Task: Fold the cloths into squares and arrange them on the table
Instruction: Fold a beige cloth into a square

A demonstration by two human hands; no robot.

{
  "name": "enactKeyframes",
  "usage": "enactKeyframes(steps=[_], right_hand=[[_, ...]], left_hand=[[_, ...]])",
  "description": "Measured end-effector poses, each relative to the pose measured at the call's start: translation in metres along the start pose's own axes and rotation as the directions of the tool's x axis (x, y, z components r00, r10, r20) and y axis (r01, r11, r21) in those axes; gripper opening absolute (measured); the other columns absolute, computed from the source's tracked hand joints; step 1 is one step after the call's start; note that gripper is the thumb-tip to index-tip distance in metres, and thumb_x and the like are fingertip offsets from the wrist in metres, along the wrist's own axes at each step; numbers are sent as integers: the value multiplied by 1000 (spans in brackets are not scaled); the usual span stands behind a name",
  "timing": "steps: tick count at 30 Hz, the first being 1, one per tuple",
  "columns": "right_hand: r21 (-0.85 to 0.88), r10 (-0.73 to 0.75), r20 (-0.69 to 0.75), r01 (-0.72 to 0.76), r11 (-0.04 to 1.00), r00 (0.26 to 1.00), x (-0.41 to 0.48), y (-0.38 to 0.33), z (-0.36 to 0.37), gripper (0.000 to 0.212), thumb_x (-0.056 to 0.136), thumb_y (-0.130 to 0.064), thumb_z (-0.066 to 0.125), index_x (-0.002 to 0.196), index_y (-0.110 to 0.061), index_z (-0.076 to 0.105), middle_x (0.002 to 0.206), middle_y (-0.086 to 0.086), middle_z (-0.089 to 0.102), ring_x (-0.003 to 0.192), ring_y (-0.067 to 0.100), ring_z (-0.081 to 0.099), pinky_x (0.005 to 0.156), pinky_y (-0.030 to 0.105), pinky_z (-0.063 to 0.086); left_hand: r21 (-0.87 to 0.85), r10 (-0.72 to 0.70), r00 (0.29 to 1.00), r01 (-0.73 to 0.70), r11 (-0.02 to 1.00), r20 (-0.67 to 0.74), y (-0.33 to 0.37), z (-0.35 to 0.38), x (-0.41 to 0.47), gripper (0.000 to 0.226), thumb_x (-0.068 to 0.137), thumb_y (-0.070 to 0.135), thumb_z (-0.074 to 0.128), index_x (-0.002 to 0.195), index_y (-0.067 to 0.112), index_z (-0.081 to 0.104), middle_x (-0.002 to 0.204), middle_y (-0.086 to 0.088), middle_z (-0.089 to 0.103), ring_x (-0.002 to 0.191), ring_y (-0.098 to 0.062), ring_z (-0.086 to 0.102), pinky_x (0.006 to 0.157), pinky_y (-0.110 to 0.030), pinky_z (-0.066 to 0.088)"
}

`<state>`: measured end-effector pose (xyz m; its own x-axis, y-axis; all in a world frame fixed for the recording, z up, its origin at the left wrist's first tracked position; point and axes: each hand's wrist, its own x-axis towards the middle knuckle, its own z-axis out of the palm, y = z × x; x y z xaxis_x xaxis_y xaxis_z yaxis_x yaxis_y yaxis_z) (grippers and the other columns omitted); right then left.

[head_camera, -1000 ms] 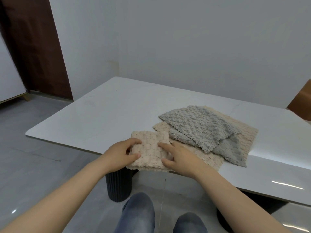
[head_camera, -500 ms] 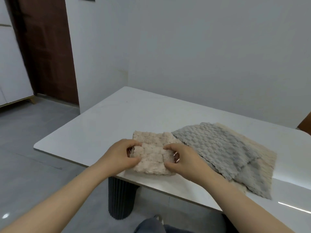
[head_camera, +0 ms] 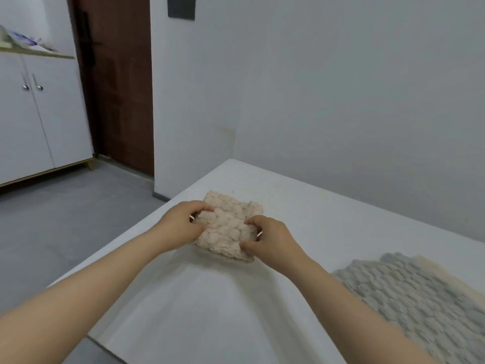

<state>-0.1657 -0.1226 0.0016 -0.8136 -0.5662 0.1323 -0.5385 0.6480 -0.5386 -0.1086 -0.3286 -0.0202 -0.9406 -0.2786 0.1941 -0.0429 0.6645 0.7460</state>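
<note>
Beige, nubbly-textured folded square cloth (head_camera: pixel 231 225) lies at frame centre on the smooth white table (head_camera: pixel 328 222); we curl our left hand (head_camera: pixel 181 224) round its left edge and our right hand (head_camera: pixel 267 239) round its near right corner, fingers closed on the fabric. We judge the plush layers springy: released unevenly, the fold may slip open. At lower right, a grey waffle-weave cloth (head_camera: pixel 409 303) overlaps a cream cloth (head_camera: pixel 443 274), both unfolded.
</note>
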Motion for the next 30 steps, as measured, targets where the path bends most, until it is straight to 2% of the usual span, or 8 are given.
enactKeyframes(steps=[5,11,14,18,24,27,30], right_hand=[[31,13,7,-13,999,1000,59,3,26,52,79,-26,69,128,-15,55,115,3,62,102,17,57,83,24,45],[35,20,23,-21,999,1000,115,2,50,53,80,-23,67,130,-12,53,121,6,61,112,21,56,91,28,46],[59,43,58,-46,997,997,131,3,65,52,82,-23,66,131,-12,52,124,4,59,114,20,54,85,23,43],[111,63,42,-68,991,997,134,9,78,52,82,-25,65,131,-14,52,122,3,60,111,18,56,82,22,41],[141,69,-2,-68,988,998,126,9,83,56,82,-29,64,135,-15,50,127,3,58,117,20,54,98,31,44],[157,67,-18,-63,986,998,122,7,80,57,84,-31,63,137,-16,48,129,4,58,118,20,54,100,31,43],[171,73,-3,-72,983,997,115,5,70,61,87,-32,61,142,-16,42,129,5,59,118,21,54,100,31,43]], left_hand=[[34,-65,997,67,997,-51,-31,-5,57,41,81,-1,57,112,24,64,104,1,58,76,-2,49,62,-10,37],[52,-127,985,134,990,-114,-70,-4,102,38,80,-1,55,105,27,63,108,-6,63,88,-17,57,63,-13,40],[63,-177,974,187,980,-139,-86,2,111,34,85,3,51,108,25,62,113,-4,62,97,-17,55,69,-19,40],[114,-138,976,158,981,-169,-94,12,110,38,85,2,47,116,20,61,118,-5,56,99,-13,49,82,-21,35],[137,-100,972,131,982,-211,-89,13,108,39,87,-1,47,119,16,61,115,-9,52,96,-14,47,82,-17,32],[144,-104,969,139,980,-225,-82,12,104,36,90,3,47,121,15,60,117,-11,51,94,-15,48,82,-19,33],[176,-104,957,155,972,-271,-74,7,94,30,91,11,51,119,16,59,119,-12,51,105,-23,52,90,-26,39]])
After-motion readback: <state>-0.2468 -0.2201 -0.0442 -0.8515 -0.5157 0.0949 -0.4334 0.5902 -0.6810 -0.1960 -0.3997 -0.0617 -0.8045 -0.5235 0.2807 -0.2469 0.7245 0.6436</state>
